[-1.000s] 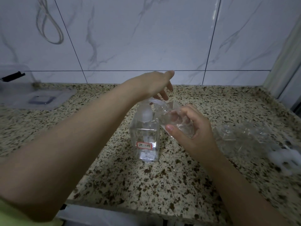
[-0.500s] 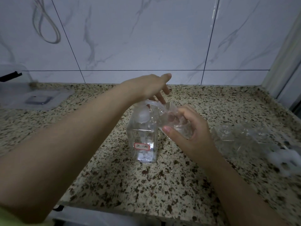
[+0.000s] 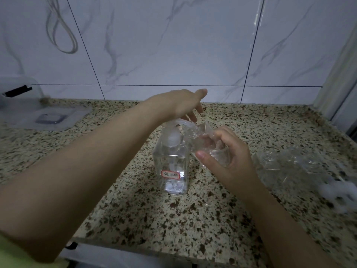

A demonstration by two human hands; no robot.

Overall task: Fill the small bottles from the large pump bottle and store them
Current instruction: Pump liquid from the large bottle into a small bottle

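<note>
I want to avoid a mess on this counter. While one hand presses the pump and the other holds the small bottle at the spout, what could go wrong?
1. The small bottle is held tilted at the spout, so liquid may miss its mouth.
2. The left hand pressing the large pump bottle from above could tip it.
3. The empty bottles lie close to the right hand; that arm might knock them.

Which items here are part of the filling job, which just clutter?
In the job: large pump bottle; small bottle held by right hand; left hand on the pump; spare small bottles.
Lying about: clear container and lid; white caps.
</note>
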